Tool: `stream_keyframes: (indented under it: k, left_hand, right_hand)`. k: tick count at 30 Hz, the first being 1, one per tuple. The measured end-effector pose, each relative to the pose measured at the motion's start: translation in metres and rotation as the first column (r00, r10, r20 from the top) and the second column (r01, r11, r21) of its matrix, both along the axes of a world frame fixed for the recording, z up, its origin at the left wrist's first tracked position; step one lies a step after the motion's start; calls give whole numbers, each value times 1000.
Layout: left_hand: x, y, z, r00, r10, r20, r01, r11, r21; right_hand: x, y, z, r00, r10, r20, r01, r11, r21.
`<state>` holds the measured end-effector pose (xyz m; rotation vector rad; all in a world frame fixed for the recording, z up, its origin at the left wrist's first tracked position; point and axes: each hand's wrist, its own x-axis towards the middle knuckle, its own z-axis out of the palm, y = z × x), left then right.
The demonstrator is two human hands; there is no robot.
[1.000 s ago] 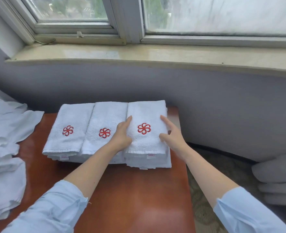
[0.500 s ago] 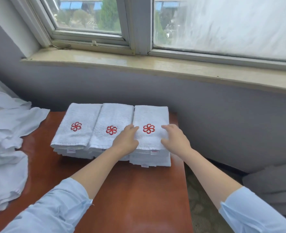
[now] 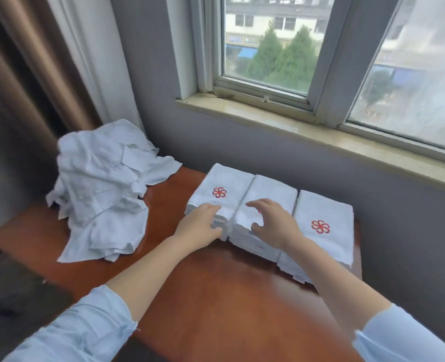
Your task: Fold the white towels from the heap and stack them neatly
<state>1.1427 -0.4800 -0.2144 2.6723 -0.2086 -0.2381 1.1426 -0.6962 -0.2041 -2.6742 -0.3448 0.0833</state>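
Three stacks of folded white towels with red flower logos lie side by side at the back of the brown wooden table. My left hand rests on the near end of the left stack, fingers lying over its corner by the gap. With fingers spread, my right hand sits over the middle stack and hides its logo. The right stack lies untouched. A heap of crumpled white towels sits on the table's left end.
A grey wall and a stone window sill run right behind the stacks. Brown and white curtains hang at the far left. A dark blurred object lies beyond the table's left edge.
Both hands left the right stack and moved left onto the left and middle stacks. My view swung left and up, bringing the heap and curtains into sight.
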Motion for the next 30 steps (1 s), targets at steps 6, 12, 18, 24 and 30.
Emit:
stream_keyframes:
  k: [6,12,18,24,30]
  left_hand:
    - [-20,129,15,989,141,36,-142,989,32]
    - [-26,262,40,976,212,54,-214,975,50]
    - [-23,369,57,969,234,82,-238,970,41]
    - [-8,440,58,959,260,113,-262,965,3]
    - [32,477,43,958,272,95,-274,962,13]
  right_hand:
    - [16,124,14,985,170,34,-170,985,9]
    - [25,256,25,977,190,92,-192,981,13]
    - [34,371,26,975,204,87,-208,978,32]
    - [55,443,36,970,227,90,-230,973,33]
    - [95,479,27,971,238,35,-239,970,39]
